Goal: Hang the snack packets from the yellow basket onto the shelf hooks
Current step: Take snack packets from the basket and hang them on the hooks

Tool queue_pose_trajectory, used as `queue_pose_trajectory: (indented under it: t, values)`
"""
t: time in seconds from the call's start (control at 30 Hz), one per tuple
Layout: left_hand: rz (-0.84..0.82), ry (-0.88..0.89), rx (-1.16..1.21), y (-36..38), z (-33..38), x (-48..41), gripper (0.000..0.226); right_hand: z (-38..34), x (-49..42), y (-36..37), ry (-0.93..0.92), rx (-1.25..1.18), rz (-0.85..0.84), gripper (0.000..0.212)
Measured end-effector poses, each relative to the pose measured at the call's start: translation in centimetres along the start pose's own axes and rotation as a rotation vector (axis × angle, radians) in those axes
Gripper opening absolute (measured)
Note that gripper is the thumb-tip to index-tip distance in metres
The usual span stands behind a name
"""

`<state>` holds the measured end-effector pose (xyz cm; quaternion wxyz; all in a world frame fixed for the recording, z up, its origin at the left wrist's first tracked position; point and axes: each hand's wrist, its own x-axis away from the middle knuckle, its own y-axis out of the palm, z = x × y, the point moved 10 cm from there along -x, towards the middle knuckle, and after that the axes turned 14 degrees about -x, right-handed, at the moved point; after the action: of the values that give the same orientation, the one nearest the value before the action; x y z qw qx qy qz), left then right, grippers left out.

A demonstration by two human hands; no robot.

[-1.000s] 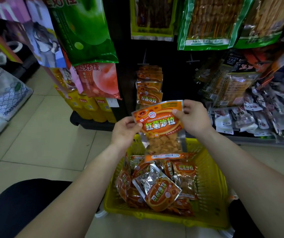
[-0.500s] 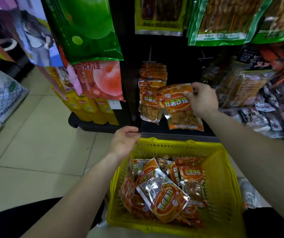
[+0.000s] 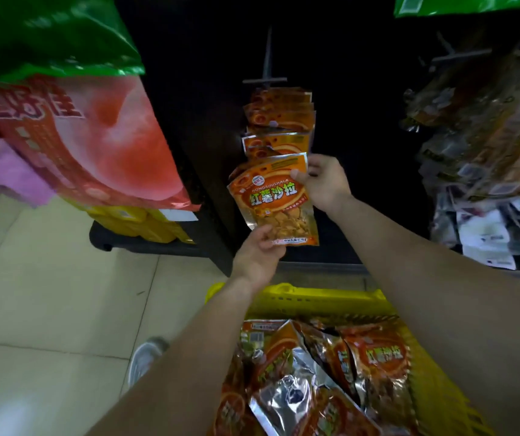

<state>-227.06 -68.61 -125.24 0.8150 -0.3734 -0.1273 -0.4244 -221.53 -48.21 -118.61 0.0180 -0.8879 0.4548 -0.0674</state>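
Since 0.5 s ago the left hand (image 3: 257,256) has come up off the basket rim & now pinches the bottom edge of the orange snack packet (image 3: 273,199), thumb on the front near the lower left corner. Right hand (image 3: 323,180) has stayed on the packet's top right corner, thumb on the front, fingers curled behind. Camera has also moved closer to the shelf.

Packet is upright w/ a slight tilt, held in front of a row of like packets (image 3: 279,121) already hanging on a hook (image 3: 266,69) of the dark shelf. Its top edge overlaps the lowest hanging packet; can't tell if its hole is on the hook yet.

Below, the yellow basket (image 3: 312,302) sits on the floor at the shelf foot, w/ more orange & silver packets (image 3: 315,372) piled in it, some face up, some showing foil backs.

Left of the shelf hang a big red bag (image 3: 95,136) & a green one (image 3: 47,33) above it. Right side: mixed packets (image 3: 488,136), blurry. A grey shoe (image 3: 145,357) shows on the tiled floor (image 3: 47,278), left of the left forearm.
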Motion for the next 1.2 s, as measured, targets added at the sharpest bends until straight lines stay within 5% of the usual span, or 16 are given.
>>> queue_pose_trajectory:
  t: [0.1,0.37,0.53,0.77,1.2]
  values:
    - [-0.042,-0.004,-0.037,1.3,-0.5,-2.3,0.069,2.1,-0.5,-0.4,0.02,-0.017,-0.01,0.012]
    - [-0.056,-0.002,-0.189,2.0,-1.2,-4.2,0.073,5.7,1.3,-1.5,0.073,0.215,0.002,0.013]
    - [-0.05,0.01,-0.277,0.9,-1.1,-3.3,0.07,7.1,2.9,-0.9,0.181,0.236,-0.094,0.008]
    - [0.016,0.094,-0.297,-1.5,0.5,1.3,0.053,4.4,7.5,-4.0,0.243,0.25,0.004,0.038]
    - [0.146,0.048,-0.271,-8.3,-5.9,16.5,0.043,-1.2,22.7,-4.4,0.234,0.31,-0.076,0.016]
